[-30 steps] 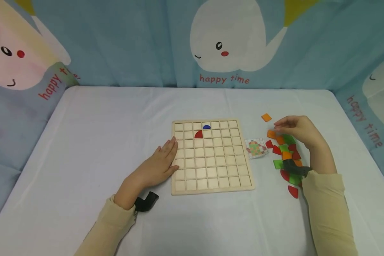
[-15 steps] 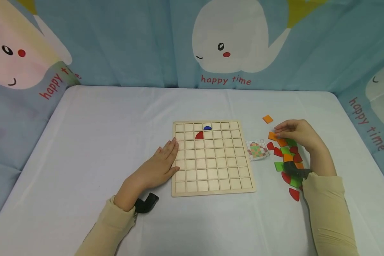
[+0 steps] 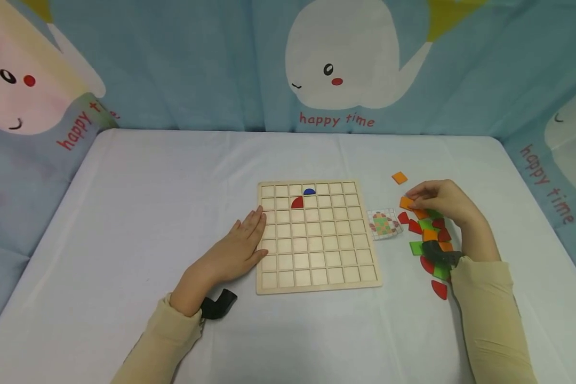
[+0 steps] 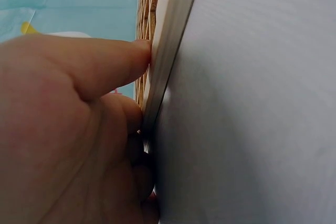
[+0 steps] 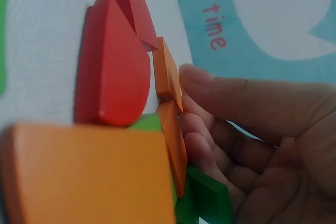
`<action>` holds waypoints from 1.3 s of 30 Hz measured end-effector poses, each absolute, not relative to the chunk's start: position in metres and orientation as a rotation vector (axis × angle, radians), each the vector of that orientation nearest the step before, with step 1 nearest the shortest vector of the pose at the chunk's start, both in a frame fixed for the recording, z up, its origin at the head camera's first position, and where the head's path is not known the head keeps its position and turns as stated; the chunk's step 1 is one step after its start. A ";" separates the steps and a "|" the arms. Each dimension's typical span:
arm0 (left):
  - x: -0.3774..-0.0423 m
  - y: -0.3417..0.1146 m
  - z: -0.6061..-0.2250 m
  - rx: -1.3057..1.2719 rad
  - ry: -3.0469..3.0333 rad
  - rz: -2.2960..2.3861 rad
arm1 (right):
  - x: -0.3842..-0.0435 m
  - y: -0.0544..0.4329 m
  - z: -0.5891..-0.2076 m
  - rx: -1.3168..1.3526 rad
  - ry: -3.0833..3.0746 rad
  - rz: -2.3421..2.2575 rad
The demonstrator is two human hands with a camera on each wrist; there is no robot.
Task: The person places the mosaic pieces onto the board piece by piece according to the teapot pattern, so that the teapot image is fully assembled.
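Observation:
My left hand (image 3: pixel 240 248) lies with straight fingers along the left edge of a wooden grid board (image 3: pixel 319 289). In the left wrist view, the thumb (image 4: pixel 121 64) touches the board's rim (image 4: pixel 170 40). At the upper part of the board lie a blue half-round piece (image 3: pixel 309 191) and a red quarter-round piece (image 3: pixel 297 202). My right hand (image 3: pixel 444 200) pinches an orange square tile (image 3: pixel 405 202) at the top of the pile, thumb and index finger at its edges. In the right wrist view, that orange tile (image 5: pixel 167 72) stands against the thumb tip, with the index finger mostly hidden.
Under the right wrist spreads a pile of red pieces (image 3: pixel 427 264), green tiles (image 3: pixel 416 248) and orange tiles (image 3: pixel 429 235). A single orange tile (image 3: pixel 399 177) lies farther back. A patterned card (image 3: pixel 385 224) sits beside the board. Black wrist cameras (image 3: pixel 219 304) protrude from both sleeves.
My right hand has come down from above the pile, and its thumb and index finger have closed on the orange tile. The left hand stays at the board's edge.

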State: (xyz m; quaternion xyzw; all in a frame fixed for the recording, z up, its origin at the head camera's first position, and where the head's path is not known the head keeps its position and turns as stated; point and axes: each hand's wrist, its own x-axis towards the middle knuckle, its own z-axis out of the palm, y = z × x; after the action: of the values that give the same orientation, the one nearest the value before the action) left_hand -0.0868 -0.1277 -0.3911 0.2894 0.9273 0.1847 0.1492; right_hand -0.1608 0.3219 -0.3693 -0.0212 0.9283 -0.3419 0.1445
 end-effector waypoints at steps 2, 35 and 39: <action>-0.087 -0.128 -0.391 0.825 2.664 0.531 | -0.161 0.322 -0.370 -0.072 2.661 -0.991; -0.084 -0.129 -0.398 0.836 2.653 0.550 | -0.161 0.314 -0.371 -0.159 2.693 -0.948; -0.086 -0.129 -0.397 0.848 2.678 0.534 | -0.160 0.313 -0.366 -0.197 2.722 -1.014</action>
State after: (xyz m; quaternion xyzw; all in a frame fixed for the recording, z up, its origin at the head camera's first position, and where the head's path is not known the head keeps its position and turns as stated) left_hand -0.0865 -0.1291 -0.3974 0.2938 0.9272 0.1850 0.1406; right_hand -0.1597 0.3132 -0.3661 -0.0673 0.9288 -0.3460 0.1147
